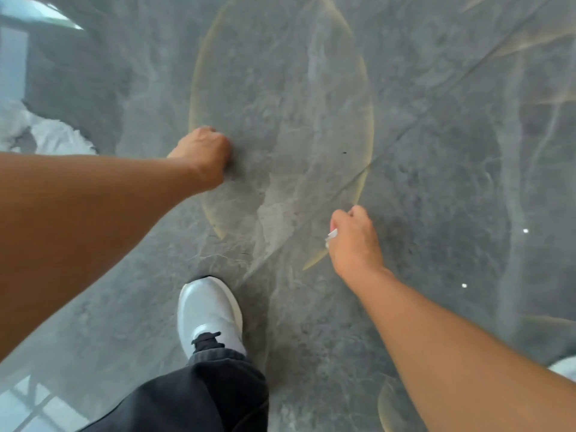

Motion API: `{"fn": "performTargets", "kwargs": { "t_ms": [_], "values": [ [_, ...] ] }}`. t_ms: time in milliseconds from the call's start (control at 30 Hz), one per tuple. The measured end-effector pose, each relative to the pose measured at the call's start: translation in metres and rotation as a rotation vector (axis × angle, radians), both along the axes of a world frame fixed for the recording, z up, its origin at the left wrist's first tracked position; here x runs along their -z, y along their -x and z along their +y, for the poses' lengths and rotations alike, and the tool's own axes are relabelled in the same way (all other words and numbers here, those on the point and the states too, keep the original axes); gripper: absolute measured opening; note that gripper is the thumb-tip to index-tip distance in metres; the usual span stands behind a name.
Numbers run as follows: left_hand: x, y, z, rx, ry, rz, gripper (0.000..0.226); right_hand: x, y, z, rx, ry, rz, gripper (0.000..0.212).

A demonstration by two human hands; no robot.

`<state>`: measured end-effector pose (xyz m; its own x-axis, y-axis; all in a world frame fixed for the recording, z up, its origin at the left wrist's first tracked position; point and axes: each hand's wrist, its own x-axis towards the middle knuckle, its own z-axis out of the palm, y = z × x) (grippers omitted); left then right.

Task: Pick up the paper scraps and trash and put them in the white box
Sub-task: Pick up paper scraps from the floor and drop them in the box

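Observation:
My right hand (pixel 353 241) is closed over the grey carpet at centre right, and a small white paper scrap (pixel 331 237) sticks out of its left side. My left hand (pixel 204 152) is a closed fist at centre left; whether anything is inside it is hidden. Two tiny white scraps lie on the carpet to the right, one (pixel 525 231) farther away and one (pixel 464 285) nearer to me. A tiny dark speck (pixel 344 153) sits between the hands, higher up. The white box is not in view.
A grey carpet (pixel 420 135) with pale gold oval lines covers the floor. My white shoe (pixel 208 313) and dark trouser leg stand at the bottom centre. A white fluffy thing (pixel 46 132) lies at the left edge. Shiny tile shows at the bottom left.

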<state>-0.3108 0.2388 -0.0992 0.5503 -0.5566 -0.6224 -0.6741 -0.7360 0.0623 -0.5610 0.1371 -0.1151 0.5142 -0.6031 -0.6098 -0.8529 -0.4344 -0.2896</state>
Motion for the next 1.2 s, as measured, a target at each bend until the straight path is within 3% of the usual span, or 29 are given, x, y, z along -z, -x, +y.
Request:
{"fn": "performTargets", "kwargs": {
  "t_ms": [67, 433, 700, 933, 1033, 1200],
  "values": [
    [-0.011, 0.016, -0.004, 0.014, -0.027, 0.06, 0.024, -0.009, 0.017, -0.007, -0.028, -0.043, 0.042, 0.012],
    [-0.109, 0.223, -0.097, 0.105, 0.092, 0.229, 0.024, -0.112, 0.147, -0.059, 0.3, -0.079, -0.025, 0.011],
    [-0.129, 0.45, -0.259, 0.31, 0.05, 0.28, 0.024, -0.167, 0.372, -0.177, 0.577, 0.042, -0.037, 0.01],
    [-0.157, 0.703, -0.374, 0.596, 0.222, 0.424, 0.019, -0.199, 0.597, -0.244, 0.988, 0.159, 0.019, 0.016],
    [-0.165, 0.789, -0.389, 0.677, 0.283, 0.501, 0.019, -0.205, 0.66, -0.245, 1.096, 0.203, 0.043, 0.021],
    [-0.156, 0.835, -0.384, 0.706, 0.124, 0.457, 0.029, -0.201, 0.696, -0.224, 1.217, 0.189, -0.043, 0.025]
  ]
}}
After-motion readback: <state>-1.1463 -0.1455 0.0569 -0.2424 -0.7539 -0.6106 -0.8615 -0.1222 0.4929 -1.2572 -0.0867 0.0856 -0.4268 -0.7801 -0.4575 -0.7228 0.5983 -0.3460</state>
